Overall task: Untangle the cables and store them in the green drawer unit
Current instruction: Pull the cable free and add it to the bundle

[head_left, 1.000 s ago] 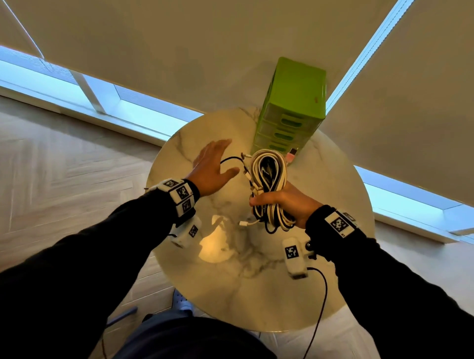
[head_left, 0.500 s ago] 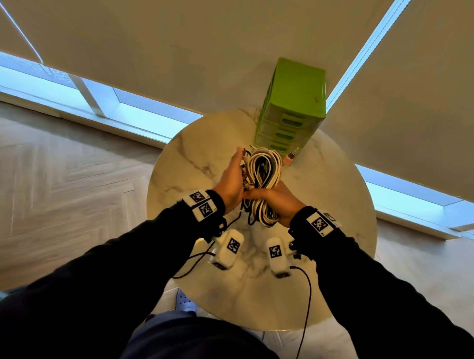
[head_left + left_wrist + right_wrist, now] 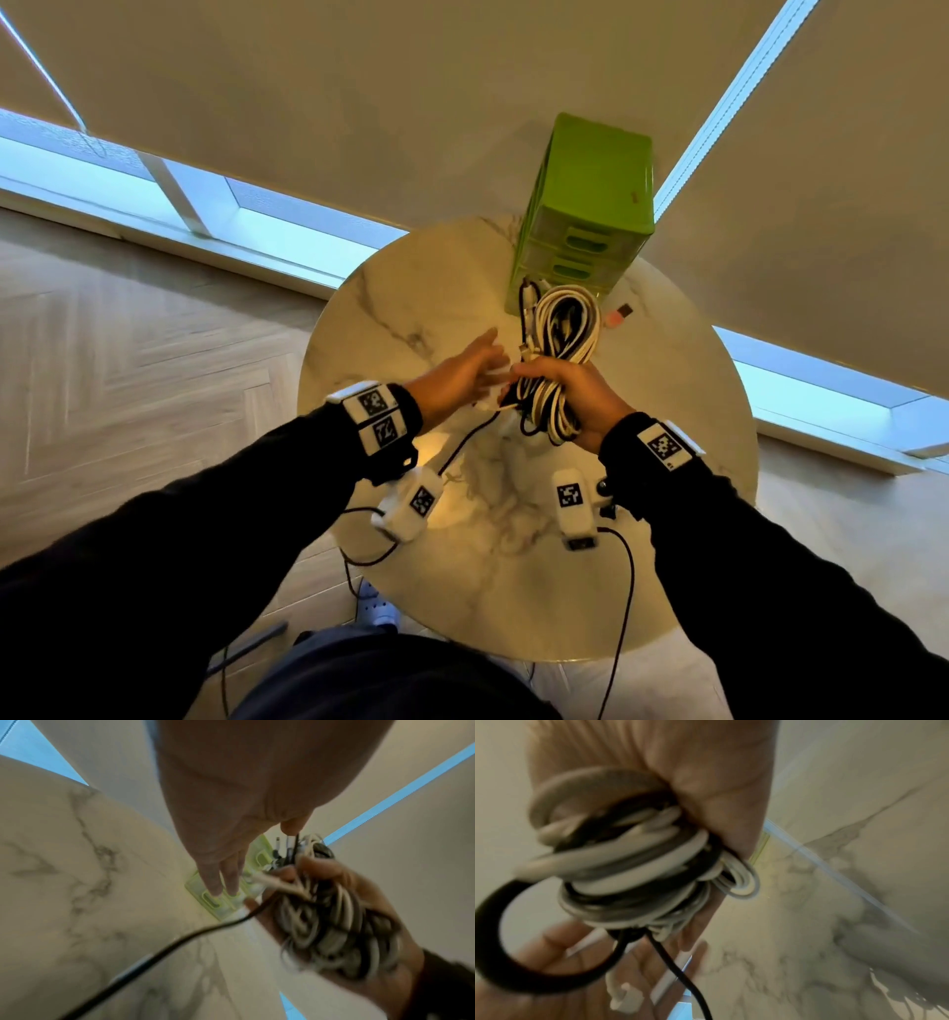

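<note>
One bundle of tangled white and black cables sits in the middle of the head view, above the round marble-patterned table. The right hand grasps this bundle around its lower half, with fingers wrapped tight; the loops stand out past the fist toward the upper part of the frame. How many cables are in the bundle cannot be counted, because they overlap and the wrist views are blurred. One thin black cable end hangs out of the bundle toward the lower left of the left wrist view.

The left hand is just beside the bundle, on its left, with fingers stretched out and holding nothing; whether the fingertips touch a cable cannot be told.

One green plastic drawer unit stands at the far edge of the table, in the upper centre, with three drawer fronts visible, all closed. One small pink connector lies on the table, right of the bundle.
</note>
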`<state>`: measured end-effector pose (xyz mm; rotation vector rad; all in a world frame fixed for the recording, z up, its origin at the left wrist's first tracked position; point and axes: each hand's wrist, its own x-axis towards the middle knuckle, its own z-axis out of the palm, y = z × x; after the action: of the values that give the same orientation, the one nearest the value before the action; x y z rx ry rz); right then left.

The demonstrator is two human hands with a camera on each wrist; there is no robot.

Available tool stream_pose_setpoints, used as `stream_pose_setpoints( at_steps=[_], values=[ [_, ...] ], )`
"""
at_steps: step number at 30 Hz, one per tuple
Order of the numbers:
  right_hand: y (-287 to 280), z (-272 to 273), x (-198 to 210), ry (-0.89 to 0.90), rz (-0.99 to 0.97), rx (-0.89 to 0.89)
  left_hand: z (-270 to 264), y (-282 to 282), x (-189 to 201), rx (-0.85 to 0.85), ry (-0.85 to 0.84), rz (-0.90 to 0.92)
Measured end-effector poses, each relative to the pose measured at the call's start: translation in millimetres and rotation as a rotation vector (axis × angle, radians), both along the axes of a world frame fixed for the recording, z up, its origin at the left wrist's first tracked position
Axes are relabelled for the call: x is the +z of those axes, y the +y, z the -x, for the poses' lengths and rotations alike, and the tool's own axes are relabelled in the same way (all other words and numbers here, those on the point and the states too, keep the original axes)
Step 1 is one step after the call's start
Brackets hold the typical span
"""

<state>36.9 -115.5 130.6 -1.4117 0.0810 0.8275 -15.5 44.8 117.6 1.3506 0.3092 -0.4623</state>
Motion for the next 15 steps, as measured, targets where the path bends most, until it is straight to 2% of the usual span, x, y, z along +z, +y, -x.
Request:
stream_pose_setpoints(
  at_steps=[3, 5, 7, 11, 15],
  values=[
    [-1.2, -12.3, 7.4, 0.051, -0.096, -0.08, 22.7, -0.6, -10.5, -0.209, 0.124, -0.024],
    [-3.3, -18.2, 14.0, 0.082, -0.179, -0.1, 30.2, 1.1, -14.1, -0.248, 0.137, -0.027],
    [-6.5, -21.1, 20.1, 0.083, -0.217, -0.062, 31.7, 5.7, -14.2, -0.224, 0.078, -0.093],
    [-8.5, -23.0, 27.7, 0.008, -0.153, 0.009, 28.5, 20.2, -8.4, -0.151, -0.012, -0.255],
    [-12.8, -27.5, 30.9, -0.14, 0.043, 0.126, 26.4, 33.9, 2.2, -0.145, -0.124, -0.412]
  ],
)
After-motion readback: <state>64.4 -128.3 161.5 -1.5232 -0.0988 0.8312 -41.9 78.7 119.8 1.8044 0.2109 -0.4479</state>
